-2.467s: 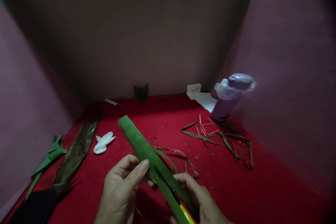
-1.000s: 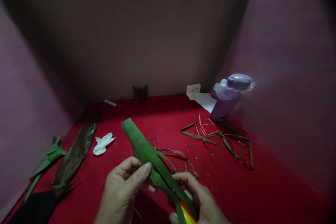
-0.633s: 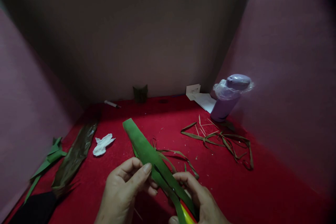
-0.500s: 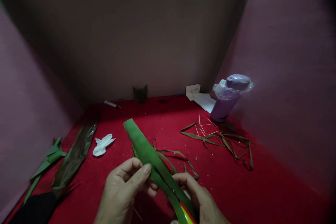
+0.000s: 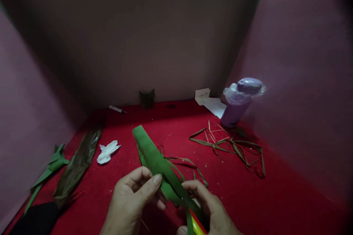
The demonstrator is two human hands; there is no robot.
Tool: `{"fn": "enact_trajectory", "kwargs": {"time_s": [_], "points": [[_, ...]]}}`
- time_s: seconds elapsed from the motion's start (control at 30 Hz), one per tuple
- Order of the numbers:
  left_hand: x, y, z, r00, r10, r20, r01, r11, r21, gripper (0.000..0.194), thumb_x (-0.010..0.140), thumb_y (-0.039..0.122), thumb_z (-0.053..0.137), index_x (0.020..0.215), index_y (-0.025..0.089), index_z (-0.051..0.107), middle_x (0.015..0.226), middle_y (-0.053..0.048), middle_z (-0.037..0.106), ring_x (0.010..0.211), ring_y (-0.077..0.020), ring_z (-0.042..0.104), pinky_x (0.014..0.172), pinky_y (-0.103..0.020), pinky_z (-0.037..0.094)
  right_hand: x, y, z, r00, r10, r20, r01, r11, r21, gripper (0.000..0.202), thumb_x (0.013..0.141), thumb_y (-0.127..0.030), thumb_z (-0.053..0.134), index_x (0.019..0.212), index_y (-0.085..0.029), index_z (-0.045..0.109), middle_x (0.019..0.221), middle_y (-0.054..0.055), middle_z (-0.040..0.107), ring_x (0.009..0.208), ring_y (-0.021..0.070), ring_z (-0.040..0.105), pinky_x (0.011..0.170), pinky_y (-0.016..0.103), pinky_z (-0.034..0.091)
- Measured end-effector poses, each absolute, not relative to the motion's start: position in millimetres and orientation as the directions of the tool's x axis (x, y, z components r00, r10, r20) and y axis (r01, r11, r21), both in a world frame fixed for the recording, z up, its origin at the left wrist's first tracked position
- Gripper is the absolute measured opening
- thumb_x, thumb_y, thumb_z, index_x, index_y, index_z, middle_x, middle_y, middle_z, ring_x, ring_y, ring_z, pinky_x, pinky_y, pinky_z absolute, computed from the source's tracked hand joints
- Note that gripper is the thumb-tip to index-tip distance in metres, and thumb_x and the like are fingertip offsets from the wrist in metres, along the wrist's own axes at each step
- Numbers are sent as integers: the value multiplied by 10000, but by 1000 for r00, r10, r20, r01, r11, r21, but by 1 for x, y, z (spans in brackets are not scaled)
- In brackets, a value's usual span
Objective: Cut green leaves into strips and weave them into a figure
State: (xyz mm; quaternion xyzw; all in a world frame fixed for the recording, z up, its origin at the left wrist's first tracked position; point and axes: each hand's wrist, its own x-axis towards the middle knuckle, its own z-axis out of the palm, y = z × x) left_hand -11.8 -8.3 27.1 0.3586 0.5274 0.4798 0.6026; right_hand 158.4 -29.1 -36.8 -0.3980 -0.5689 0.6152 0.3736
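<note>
The left hand [image 5: 132,198] pinches a green leaf strip [image 5: 150,154] between thumb and fingers. The right hand [image 5: 211,207] is curled round the red-and-yellow handle of scissors [image 5: 196,225] at the strip's slit lower part; the blades' gap is hidden. The strip is held above a red surface [image 5: 275,205]. Beyond lies a thin brown leaf strip [image 5: 185,159]; leftward, crumpled white tissue [image 5: 107,152]; farther right, a purple bottle [image 5: 236,113].

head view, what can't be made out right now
All in the head view:
Tool: mostly hidden by the leaf, the right hand and the bottom edge.
Left hand: fingers partly behind the leaf.
Card: marks too small to read.
Black item: cut off by the bottom edge.
Dark shape at the back: too dim to identify.
</note>
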Motion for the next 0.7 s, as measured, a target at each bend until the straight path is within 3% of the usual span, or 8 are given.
{"fn": "enact_trajectory", "kwargs": {"time_s": [0.13,0.33,0.57,0.7], "points": [[-12,-8,27,-7,957,-290,-195,283,939,231,637,311,728,540,167,576,465,11,615,394,-113,560,452,-208,424,157,-31,-39,-391,916,-94,-12,-108,-994,506,605,-231,732,1046,-190,488,793,20,587,615,106,499,567,230,432],[-11,-9,28,-8,952,-305,-202,297,933,231,640,315,723,547,165,574,466,8,615,402,-108,556,450,-201,413,156,-31,-45,-385,923,-11,17,-5,-1000,458,644,-270,690,1042,-189,478,766,12,589,564,92,479,531,219,429],[-11,-9,28,24,947,-319,-167,319,933,227,658,324,711,572,159,581,494,-13,628,413,-117,552,456,-222,423,158,-29,-33,-413,911,5,17,13,-1000,497,629,-349,712,1045,-192,493,661,-6,552,730,182,559,672,299,482],[-10,-10,27,37,946,-323,-166,324,931,228,660,323,710,574,159,577,502,-17,627,421,-119,550,457,-227,424,158,-30,-32,-415,910,-8,7,-6,-1000,516,628,-382,719,1044,-186,485,684,5,569,707,175,556,625,283,473]]}}
